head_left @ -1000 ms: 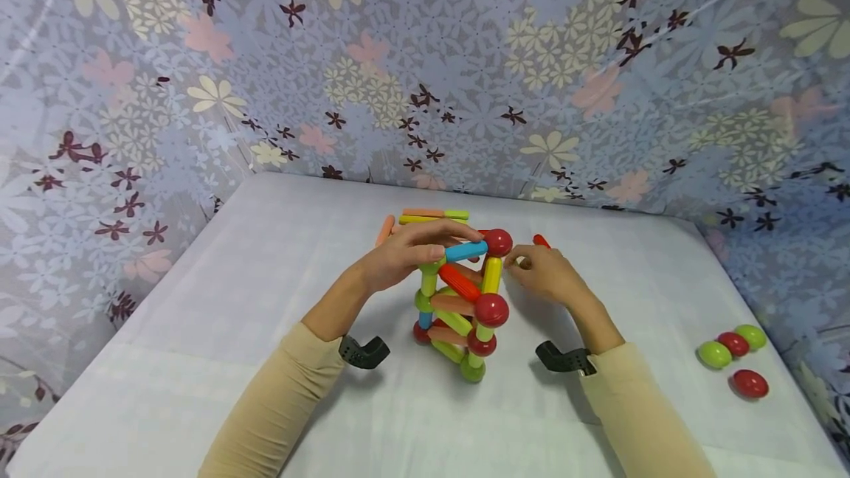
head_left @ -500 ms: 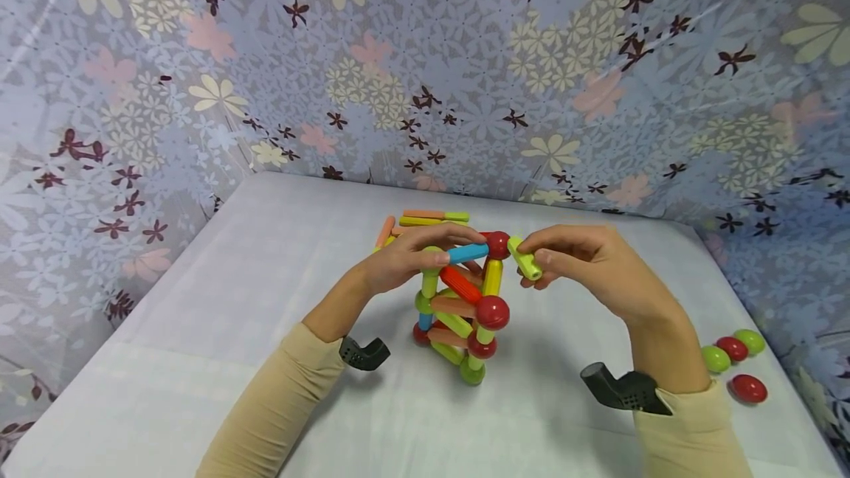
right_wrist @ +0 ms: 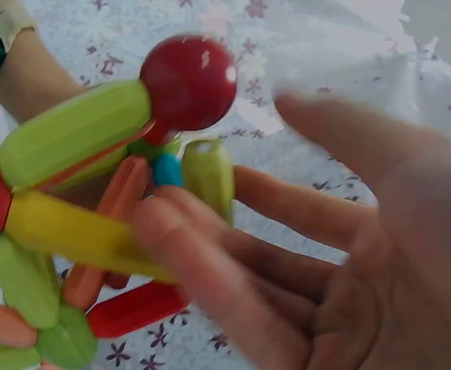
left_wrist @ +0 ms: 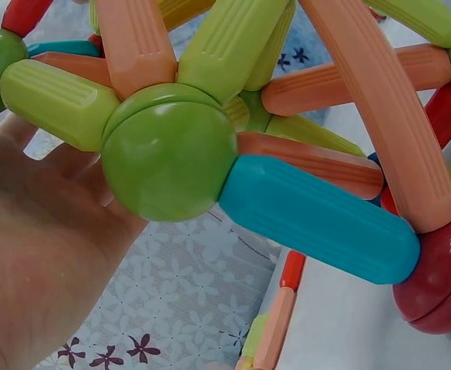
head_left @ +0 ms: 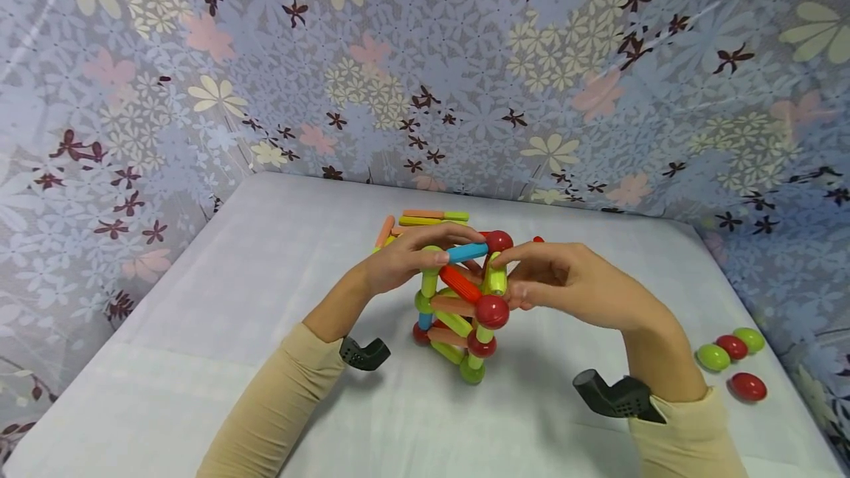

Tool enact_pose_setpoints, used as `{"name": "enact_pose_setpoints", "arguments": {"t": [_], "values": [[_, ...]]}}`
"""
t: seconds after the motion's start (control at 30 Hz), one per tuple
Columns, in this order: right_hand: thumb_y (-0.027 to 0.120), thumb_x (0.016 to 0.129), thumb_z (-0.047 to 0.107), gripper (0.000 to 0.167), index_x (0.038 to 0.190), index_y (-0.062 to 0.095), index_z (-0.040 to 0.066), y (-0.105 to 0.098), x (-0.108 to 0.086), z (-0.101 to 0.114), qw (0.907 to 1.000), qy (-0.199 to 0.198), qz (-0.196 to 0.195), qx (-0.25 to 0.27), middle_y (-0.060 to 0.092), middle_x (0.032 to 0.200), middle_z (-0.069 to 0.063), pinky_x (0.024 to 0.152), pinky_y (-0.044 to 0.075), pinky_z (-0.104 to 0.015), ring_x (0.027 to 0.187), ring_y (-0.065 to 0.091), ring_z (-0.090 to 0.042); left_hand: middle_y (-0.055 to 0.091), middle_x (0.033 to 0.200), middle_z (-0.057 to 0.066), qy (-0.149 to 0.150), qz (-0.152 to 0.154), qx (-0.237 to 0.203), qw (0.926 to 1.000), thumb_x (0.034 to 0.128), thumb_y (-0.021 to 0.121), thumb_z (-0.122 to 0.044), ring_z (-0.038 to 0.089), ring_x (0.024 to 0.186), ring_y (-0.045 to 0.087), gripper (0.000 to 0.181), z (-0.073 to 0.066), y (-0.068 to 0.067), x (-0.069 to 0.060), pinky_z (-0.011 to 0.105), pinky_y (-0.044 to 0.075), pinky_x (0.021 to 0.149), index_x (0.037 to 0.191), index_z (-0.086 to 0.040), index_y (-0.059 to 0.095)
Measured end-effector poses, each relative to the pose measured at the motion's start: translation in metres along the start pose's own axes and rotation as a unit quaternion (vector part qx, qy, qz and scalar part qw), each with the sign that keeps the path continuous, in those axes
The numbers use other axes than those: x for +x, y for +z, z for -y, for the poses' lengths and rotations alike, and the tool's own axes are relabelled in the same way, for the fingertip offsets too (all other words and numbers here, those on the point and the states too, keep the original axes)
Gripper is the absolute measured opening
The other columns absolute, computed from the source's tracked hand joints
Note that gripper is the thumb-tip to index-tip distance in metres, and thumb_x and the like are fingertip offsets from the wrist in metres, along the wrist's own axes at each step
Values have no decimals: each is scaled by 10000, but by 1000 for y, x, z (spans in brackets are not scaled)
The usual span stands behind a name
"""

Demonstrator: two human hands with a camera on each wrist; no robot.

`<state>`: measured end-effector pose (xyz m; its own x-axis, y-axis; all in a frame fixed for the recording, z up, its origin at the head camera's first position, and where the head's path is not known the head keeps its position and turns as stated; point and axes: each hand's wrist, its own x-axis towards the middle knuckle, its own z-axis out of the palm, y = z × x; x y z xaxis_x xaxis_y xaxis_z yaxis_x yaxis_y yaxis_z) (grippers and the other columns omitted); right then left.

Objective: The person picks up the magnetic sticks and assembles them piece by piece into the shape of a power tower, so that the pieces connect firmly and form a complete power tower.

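A tower of coloured building sticks and balls (head_left: 454, 306) stands on the table before me. At its top my left hand (head_left: 395, 260) holds the blue stick (head_left: 467, 252), thumb at its left end and fingers along its far side. My right hand (head_left: 584, 286) holds a short lime green stick (head_left: 497, 283) just below the top red ball (head_left: 499, 241). In the right wrist view this lime stick (right_wrist: 207, 177) stands between my fingers, partly hidden and blurred. Up close, the left wrist view shows a green ball (left_wrist: 167, 154) joined to a teal stick (left_wrist: 318, 220).
Loose sticks (head_left: 423, 220) lie behind the tower, partly hidden by my left hand. A red stick end (head_left: 538, 240) shows beyond my right hand. Several red and green balls (head_left: 733, 347) lie at the table's right side. A flowered cloth (head_left: 425, 80) rises behind the table.
My right hand has come from beside the tower with the lime green stick, first raised by the top red ball, now lower and further left. The left hand has stayed put.
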<state>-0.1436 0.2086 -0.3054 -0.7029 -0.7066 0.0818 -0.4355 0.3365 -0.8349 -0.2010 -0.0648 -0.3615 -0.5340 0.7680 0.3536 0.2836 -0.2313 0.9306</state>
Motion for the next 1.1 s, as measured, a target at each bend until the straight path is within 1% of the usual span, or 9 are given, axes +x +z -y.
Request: {"name": "enact_pose_setpoints", "arguments": {"t": [0.13, 0.27, 0.43, 0.63, 0.73, 0.83, 0.93, 1.03, 1.1], "values": [[738, 866, 227, 457, 1270, 525, 197, 5, -1, 6, 9969, -285, 330, -649, 680, 958, 21, 744, 547, -356, 829, 650, -159, 478, 1356, 159, 55, 17, -61, 10000, 898, 592, -520, 417, 1126, 551, 772, 1, 0, 0, 502, 400, 991, 1354, 78, 414], [773, 829, 305, 466, 1217, 526, 224, 11, 2, 10, 9937, -411, 219, -1023, 675, 935, 67, 716, 552, -335, 788, 646, -120, 451, 1380, 172, 106, 52, -128, 9998, 908, 585, -501, 442, 1125, 542, 763, 1, -1, -1, 508, 393, 997, 1360, 87, 404], [755, 847, 290, 424, 1208, 540, 230, 12, 2, 11, 9930, -424, 165, -1088, 667, 971, 79, 713, 555, -325, 834, 643, -112, 443, 1381, 186, 123, 47, -158, 9998, 911, 585, -491, 429, 1115, 554, 753, 0, -1, -1, 515, 393, 994, 1358, 89, 406], [722, 873, 327, 499, 1311, 498, 246, 7, 1, 11, 9915, -346, 343, -1203, 655, 1024, 91, 731, 548, -319, 862, 638, -102, 456, 1370, 181, 143, 108, -96, 9998, 896, 596, -518, 453, 1133, 533, 786, 1, -2, -3, 506, 393, 998, 1367, 79, 398], [712, 884, 302, 514, 1331, 463, 262, 0, -6, 10, 9914, -335, 200, -1249, 652, 1044, 84, 726, 543, -320, 841, 641, -104, 452, 1383, 173, 171, 253, 36, 9995, 863, 647, -514, 425, 1162, 520, 825, 3, -3, -2, 503, 422, 973, 1418, 28, 365], [700, 898, 240, 438, 1278, 482, 250, -9, -16, 6, 9904, -323, -194, -1330, 652, 1021, 78, 697, 534, -317, 816, 640, -109, 419, 1431, 136, 236, 395, 369, 9983, 841, 705, -435, 345, 1236, 477, 827, 6, -3, 0, 487, 444, 956, 1469, -53, 326], [678, 915, 239, 291, 1173, 545, 250, -21, -26, -4, 9825, -116, -662, -1738, 646, 987, 96, 665, 517, -300, 814, 628, -89, 407, 1452, 97, 325, 419, 618, 9967, 834, 739, -340, 302, 1273, 442, 805, 8, -2, 2, 471, 445, 958, 1479, -87, 330], [647, 933, 301, 194, 1114, 598, 251, -35, -39, -18, 9692, 397, -905, -2258, 639, 968, 98, 643, 502, -292, 809, 614, -74, 418, 1448, 71, 456, 386, 817, 9949, 837, 748, -319, 284, 1298, 416, 783, 10, -2, 3, 458, 434, 973, 1471, -83, 352], [628, 938, 352, 202, 1110, 619, 249, -48, -50, -31, 9598, 829, -974, -2499, 641, 969, 75, 630, 497, -298, 796, 609, -84, 430, 1440, 69, 513, 392, 844, 9943, 840, 751, -308, 286, 1287, 430, 775, 10, -2, 3, 458, 438, 969, 1468, -81, 357]]}}
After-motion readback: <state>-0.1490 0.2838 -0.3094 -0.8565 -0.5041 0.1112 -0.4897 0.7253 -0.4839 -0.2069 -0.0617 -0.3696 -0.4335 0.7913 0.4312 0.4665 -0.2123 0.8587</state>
